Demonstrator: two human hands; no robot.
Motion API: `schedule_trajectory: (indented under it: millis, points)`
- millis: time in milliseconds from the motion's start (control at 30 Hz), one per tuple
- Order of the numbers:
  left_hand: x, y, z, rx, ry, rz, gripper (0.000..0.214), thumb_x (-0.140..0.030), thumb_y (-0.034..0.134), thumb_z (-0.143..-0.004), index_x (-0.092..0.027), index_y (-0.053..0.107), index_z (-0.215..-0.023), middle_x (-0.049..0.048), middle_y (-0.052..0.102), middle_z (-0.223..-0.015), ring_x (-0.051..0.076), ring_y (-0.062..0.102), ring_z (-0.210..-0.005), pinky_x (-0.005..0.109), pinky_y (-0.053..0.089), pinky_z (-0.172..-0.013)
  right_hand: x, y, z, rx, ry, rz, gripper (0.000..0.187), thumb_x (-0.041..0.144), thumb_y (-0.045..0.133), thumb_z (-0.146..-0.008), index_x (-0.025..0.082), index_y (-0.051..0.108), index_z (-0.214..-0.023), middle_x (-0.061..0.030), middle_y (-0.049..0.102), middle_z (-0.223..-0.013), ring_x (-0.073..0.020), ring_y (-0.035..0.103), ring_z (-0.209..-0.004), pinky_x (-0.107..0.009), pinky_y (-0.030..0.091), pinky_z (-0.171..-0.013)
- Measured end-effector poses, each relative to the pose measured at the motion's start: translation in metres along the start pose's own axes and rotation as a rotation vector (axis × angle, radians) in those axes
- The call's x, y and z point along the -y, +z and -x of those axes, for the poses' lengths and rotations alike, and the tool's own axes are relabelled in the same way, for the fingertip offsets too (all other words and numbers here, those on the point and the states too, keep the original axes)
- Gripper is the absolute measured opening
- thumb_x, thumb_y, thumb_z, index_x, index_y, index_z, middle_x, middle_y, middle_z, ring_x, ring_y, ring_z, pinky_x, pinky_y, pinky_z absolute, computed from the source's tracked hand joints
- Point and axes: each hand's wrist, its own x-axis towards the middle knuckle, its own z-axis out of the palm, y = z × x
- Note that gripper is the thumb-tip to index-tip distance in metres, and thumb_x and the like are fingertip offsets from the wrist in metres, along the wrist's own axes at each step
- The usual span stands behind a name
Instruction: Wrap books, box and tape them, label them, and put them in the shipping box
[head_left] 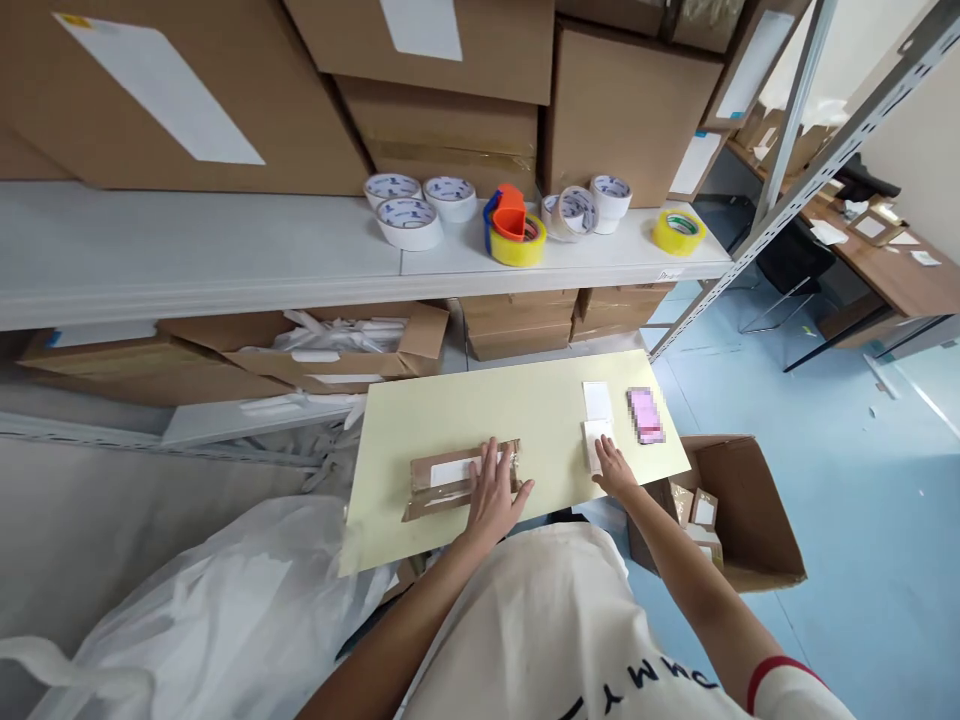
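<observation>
Left fingers (491,458) are just spread loose with a cardboard package (435,471) under them, right fingers (609,455) loose over white labels (594,431).

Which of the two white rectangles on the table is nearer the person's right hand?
The near white rectangle, farther from the shelf: the right hand overlaps it, while the far white rectangle, beyond it, lies uncovered.

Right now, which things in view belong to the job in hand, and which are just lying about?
Likely the job:
brown package, left hand on it
white stack, right hand at it

Likely lying about, untouched:
pink object on table
white tape rolls on shelf
black chair
</observation>
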Motion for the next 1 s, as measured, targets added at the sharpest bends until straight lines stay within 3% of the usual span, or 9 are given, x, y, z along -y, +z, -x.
schedule_trajectory:
  millis: [100, 200, 400, 567, 667, 767, 833, 1000]
  points:
    - [-0.027, 0.019, -0.01, 0.043, 0.084, 0.048, 0.058, -0.038, 0.048, -0.092, -0.017, 0.035, -0.145, 0.0188, 0.033, -0.156, 0.032, 0.023, -0.148, 0.057, 0.025, -0.116, -0.013, -0.011, -0.014, 0.098, -0.045, 0.1, 0.091, 0.014, 0.065, -0.08, 0.016, 0.015, -0.156, -0.0143, 0.008, -0.163, -0.0268, 0.008, -0.151, -0.046, 0.018, -0.121]
    - [-0.043, 0.041, -0.013, 0.137, 0.084, 0.096, 0.059, -0.034, 0.05, -0.091, -0.018, 0.034, -0.145, 0.0168, 0.042, -0.151, 0.029, 0.03, -0.145, 0.053, 0.026, -0.117, -0.016, -0.009, -0.022, 0.134, -0.079, 0.143, 0.088, 0.013, 0.064, -0.081, 0.019, 0.018, -0.155, -0.0138, 0.014, -0.163, -0.0263, 0.016, -0.15, -0.046, 0.022, -0.119]
    - [-0.054, 0.067, -0.014, 0.361, -0.208, 0.19, 0.052, -0.032, 0.054, -0.086, -0.016, 0.046, -0.135, 0.0167, 0.055, -0.139, 0.028, 0.051, -0.131, 0.045, 0.042, -0.108, -0.02, 0.005, -0.018, 0.092, -0.176, 0.228, 0.076, 0.014, 0.067, -0.081, 0.013, 0.033, -0.149, -0.0194, 0.029, -0.158, -0.0276, 0.03, -0.145, -0.043, 0.034, -0.114]
    - [-0.057, 0.076, -0.022, 0.471, -0.358, 0.25, 0.044, -0.031, 0.061, -0.081, -0.015, 0.057, -0.122, 0.0158, 0.063, -0.13, 0.027, 0.059, -0.122, 0.043, 0.044, -0.105, -0.026, 0.004, -0.01, 0.05, -0.309, 0.273, 0.06, 0.017, 0.066, -0.082, 0.013, 0.046, -0.138, -0.0218, 0.045, -0.147, -0.0301, 0.043, -0.135, -0.043, 0.043, -0.107]
    - [-0.058, 0.082, -0.022, 0.499, -0.415, 0.312, 0.041, -0.032, 0.063, -0.079, -0.016, 0.06, -0.116, 0.0149, 0.066, -0.125, 0.027, 0.061, -0.119, 0.042, 0.046, -0.103, -0.03, 0.0, -0.003, 0.042, -0.369, 0.265, 0.039, 0.008, 0.054, -0.086, 0.016, 0.059, -0.124, -0.018, 0.061, -0.131, -0.0273, 0.056, -0.122, -0.046, 0.035, -0.111]
    - [-0.06, 0.086, -0.022, 0.494, -0.461, 0.39, 0.038, -0.032, 0.065, -0.076, -0.016, 0.063, -0.111, 0.0159, 0.068, -0.121, 0.028, 0.063, -0.116, 0.042, 0.047, -0.1, -0.034, -0.008, 0.002, 0.039, -0.401, 0.236, 0.037, 0.0, 0.045, -0.085, 0.019, 0.067, -0.109, -0.0117, 0.074, -0.101, -0.023, 0.069, -0.094, -0.047, 0.03, -0.113]
    - [-0.062, 0.086, -0.025, 0.478, -0.518, 0.457, 0.035, -0.033, 0.068, -0.074, -0.017, 0.064, -0.105, 0.0152, 0.07, -0.116, 0.029, 0.065, -0.112, 0.041, 0.049, -0.098, -0.036, -0.015, 0.004, 0.014, -0.394, 0.194, 0.038, -0.001, 0.043, -0.084, 0.02, 0.069, -0.102, -0.0097, 0.075, -0.09, -0.0215, 0.071, -0.082, -0.045, 0.032, -0.11]
    - [-0.074, 0.09, -0.042, 0.421, -0.722, 0.672, 0.033, -0.04, 0.073, -0.068, -0.017, 0.066, -0.09, 0.0115, 0.074, -0.099, 0.027, 0.069, -0.098, 0.039, 0.051, -0.092, -0.036, -0.03, 0.006, -0.101, -0.397, 0.108, 0.032, 0.005, 0.041, -0.09, 0.018, 0.07, -0.094, -0.0098, 0.075, -0.085, -0.0213, 0.069, -0.079, -0.04, 0.037, -0.104]
